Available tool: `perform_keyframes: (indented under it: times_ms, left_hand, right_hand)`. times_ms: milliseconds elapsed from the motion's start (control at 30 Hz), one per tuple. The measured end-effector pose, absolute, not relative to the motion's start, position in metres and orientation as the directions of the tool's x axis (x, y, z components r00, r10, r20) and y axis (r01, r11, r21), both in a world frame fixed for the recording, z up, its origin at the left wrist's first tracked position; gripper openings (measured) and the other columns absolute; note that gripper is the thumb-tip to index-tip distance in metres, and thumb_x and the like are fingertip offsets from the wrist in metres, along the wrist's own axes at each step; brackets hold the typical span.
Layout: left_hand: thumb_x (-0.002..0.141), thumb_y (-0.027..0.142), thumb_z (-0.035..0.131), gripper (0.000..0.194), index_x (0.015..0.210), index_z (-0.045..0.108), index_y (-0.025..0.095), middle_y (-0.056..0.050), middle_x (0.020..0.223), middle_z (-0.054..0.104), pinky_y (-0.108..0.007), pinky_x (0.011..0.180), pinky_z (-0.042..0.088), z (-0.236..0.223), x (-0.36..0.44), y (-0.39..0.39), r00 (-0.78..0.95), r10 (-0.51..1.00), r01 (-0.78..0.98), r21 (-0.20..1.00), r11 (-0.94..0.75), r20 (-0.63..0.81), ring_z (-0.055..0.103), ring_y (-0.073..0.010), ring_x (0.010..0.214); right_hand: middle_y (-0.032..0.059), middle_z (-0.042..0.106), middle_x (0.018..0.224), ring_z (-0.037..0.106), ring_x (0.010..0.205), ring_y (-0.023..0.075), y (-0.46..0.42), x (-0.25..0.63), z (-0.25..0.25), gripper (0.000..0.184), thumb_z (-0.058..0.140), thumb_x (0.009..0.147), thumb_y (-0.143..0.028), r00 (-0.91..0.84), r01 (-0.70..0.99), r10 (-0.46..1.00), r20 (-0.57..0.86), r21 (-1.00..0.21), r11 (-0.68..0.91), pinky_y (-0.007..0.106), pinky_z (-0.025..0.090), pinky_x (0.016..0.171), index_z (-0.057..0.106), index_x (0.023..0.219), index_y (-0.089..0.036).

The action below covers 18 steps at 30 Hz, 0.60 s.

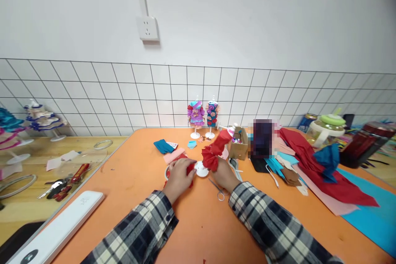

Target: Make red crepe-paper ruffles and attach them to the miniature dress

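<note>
A small mannequin in a red ruffled dress point(213, 152) leans to the right, its white round base point(201, 169) facing me. My right hand point(223, 173) is closed around its lower part, fingers mostly hidden behind the ruffles. Beside the base, my left hand point(179, 176) has thumb and fingers together on a piece of red fabric point(191, 168). More red cloth shows around and under that hand, partly covered by it. Small scissors point(220, 194) lie on the table just below my right hand.
Two dressed mini mannequins point(196, 115) stand by the tiled wall. A cardboard box point(238, 144) sits behind my right hand. Fabric sheets point(324, 169), a jug point(326, 130) and a dark bottle point(368, 144) fill the right. A white power bank-like bar point(64, 227) lies left.
</note>
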State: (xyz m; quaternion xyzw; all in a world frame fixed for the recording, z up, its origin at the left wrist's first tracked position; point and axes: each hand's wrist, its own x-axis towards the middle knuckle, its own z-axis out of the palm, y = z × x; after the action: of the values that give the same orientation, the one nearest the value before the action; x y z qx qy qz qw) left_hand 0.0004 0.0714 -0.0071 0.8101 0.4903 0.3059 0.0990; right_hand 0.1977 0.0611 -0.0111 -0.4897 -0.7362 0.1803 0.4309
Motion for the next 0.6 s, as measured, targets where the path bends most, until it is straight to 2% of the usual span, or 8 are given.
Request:
perform_keyframes:
  times_ms: [133, 300, 433, 533, 600]
  left_hand:
    - [0.088, 0.02, 0.055, 0.02, 0.098, 0.071, 0.027, -0.004, 0.112, 0.072, -0.048, 0.102, 0.033, -0.007, 0.002, 0.068, 0.486, 0.777, 0.684, 0.379, -0.624, 0.401, 0.059, -0.025, 0.113]
    - [0.094, 0.028, 0.049, 0.027, 0.115, 0.066, 0.024, -0.006, 0.123, 0.068, -0.048, 0.105, 0.034, -0.011, 0.003, 0.067, 0.66, 0.679, 0.631, 0.253, -0.733, 0.321, 0.055, -0.0268, 0.119]
    - [0.097, 0.033, 0.042, 0.032, 0.119, 0.064, 0.022, -0.008, 0.127, 0.065, -0.051, 0.11, 0.028, -0.016, 0.005, 0.068, 0.677, 0.688, 0.65, 0.226, -0.726, 0.263, 0.053, -0.0269, 0.121]
    - [0.096, 0.035, 0.044, 0.035, 0.126, 0.059, 0.023, -0.009, 0.133, 0.061, -0.055, 0.114, 0.021, -0.017, 0.005, 0.068, 0.649, 0.717, 0.682, 0.222, -0.697, 0.256, 0.049, -0.028, 0.126]
    - [0.095, 0.036, 0.047, 0.039, 0.129, 0.057, 0.021, -0.01, 0.137, 0.058, -0.055, 0.115, 0.019, -0.017, 0.007, 0.068, 0.634, 0.731, 0.697, 0.223, -0.681, 0.251, 0.048, -0.0288, 0.127]
  right_hand:
    - [0.0081, 0.067, 0.082, 0.059, 0.074, 0.018, 0.077, 0.196, -0.009, 0.022, 0.044, 0.076, -0.005, -0.176, 0.679, 0.914, 0.365, -0.628, 0.381, 0.027, 0.043, 0.071, 0.063, 0.08, -0.015]
    - [0.0122, 0.069, 0.091, 0.062, 0.083, 0.0197, 0.088, 0.186, -0.006, 0.024, 0.044, 0.081, -0.006, -0.203, 0.775, 0.936, 0.287, -0.538, 0.333, 0.027, 0.041, 0.074, 0.066, 0.088, -0.012]
    - [0.0109, 0.071, 0.096, 0.063, 0.09, 0.0196, 0.077, 0.185, 0.005, 0.026, 0.045, 0.086, -0.013, -0.188, 0.813, 0.951, 0.245, -0.505, 0.29, 0.026, 0.041, 0.077, 0.069, 0.097, -0.015]
    - [0.0093, 0.07, 0.111, 0.063, 0.097, 0.0214, 0.061, 0.211, 0.022, 0.033, 0.05, 0.089, -0.025, -0.126, 0.833, 0.962, 0.244, -0.5, 0.236, 0.028, 0.042, 0.078, 0.065, 0.118, -0.021]
    - [0.0044, 0.072, 0.106, 0.065, 0.092, 0.0205, 0.053, 0.242, 0.034, 0.027, 0.05, 0.089, -0.031, -0.032, 0.862, 0.964, 0.264, -0.48, 0.16, 0.028, 0.043, 0.076, 0.071, 0.106, -0.025]
